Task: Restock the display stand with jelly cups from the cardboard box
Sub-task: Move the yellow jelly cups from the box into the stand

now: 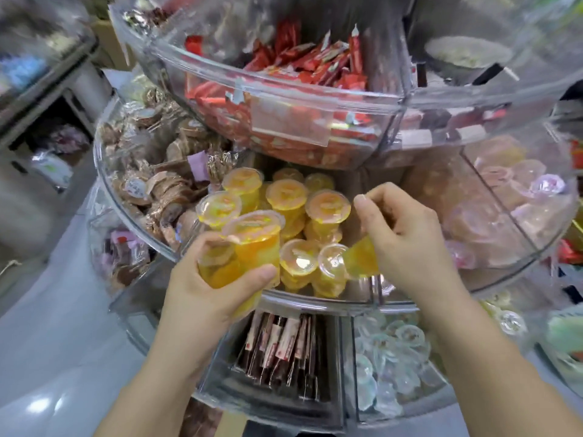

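Here our left hand (208, 288) curls around a bunch of orange jelly cups (249, 247) at the display stand (315, 305) rim, while our right hand (407, 238) pinches one tilted jelly cup (362, 257) just above the stand's orange compartment.

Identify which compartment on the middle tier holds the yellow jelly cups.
The centre compartment, directly before both hands; its cups are yellow-orange. The left one holds brown wrapped snacks, the right one pale pink cups.
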Tool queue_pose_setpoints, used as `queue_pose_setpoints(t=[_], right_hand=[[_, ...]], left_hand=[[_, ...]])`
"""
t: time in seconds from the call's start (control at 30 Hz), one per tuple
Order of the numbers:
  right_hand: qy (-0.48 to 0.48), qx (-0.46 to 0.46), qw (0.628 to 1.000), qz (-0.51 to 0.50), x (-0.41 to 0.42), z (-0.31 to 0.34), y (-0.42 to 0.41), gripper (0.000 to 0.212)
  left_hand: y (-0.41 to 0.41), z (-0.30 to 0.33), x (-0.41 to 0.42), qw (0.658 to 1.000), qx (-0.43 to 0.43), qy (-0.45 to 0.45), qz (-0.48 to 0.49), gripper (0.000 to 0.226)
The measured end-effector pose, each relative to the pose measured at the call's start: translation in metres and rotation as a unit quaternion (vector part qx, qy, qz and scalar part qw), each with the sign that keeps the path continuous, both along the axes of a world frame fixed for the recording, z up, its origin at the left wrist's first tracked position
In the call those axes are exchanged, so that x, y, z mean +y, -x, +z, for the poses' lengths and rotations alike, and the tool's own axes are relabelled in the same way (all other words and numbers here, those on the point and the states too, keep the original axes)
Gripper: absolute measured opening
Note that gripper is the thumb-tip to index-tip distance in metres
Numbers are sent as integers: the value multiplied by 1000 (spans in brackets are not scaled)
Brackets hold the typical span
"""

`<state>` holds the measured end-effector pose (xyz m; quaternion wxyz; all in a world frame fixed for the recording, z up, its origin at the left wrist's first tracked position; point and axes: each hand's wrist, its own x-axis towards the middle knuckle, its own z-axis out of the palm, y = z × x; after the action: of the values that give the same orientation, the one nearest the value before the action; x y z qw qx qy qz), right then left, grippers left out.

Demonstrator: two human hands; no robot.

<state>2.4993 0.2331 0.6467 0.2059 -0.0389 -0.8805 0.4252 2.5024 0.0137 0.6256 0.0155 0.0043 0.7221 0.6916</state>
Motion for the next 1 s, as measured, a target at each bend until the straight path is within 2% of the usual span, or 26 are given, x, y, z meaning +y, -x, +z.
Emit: queue_pose_setpoints(t=[0.13, 0.3, 0.53, 0.7, 0.83, 0.93, 1.0], right_hand=[[-142, -26, 989, 35, 8, -5, 17, 14], [-214, -13, 973, 88, -6, -13, 18, 18], [-216, 93, 972, -11, -21, -22, 20, 50], [-177, 138, 973, -49, -20, -33, 12, 54], [-151, 154, 975, -58, -21, -38, 4, 46], [-123, 105, 987, -11, -16, -40, -3, 30], [-113, 54, 991, 43, -10, -44, -10, 27]], left_hand=[[1, -9, 18, 1000, -14, 25, -4, 47], [8, -9, 22, 999, -11, 40, -10, 47], [24, -13, 17, 998, -19, 33, -40, 52], [30, -12, 16, 997, -12, 35, -70, 43], [31, -14, 16, 995, -30, 40, -83, 46], [32, -16, 13, 995, -37, 47, -84, 51], [32, -15, 10, 994, -34, 52, -86, 54]])
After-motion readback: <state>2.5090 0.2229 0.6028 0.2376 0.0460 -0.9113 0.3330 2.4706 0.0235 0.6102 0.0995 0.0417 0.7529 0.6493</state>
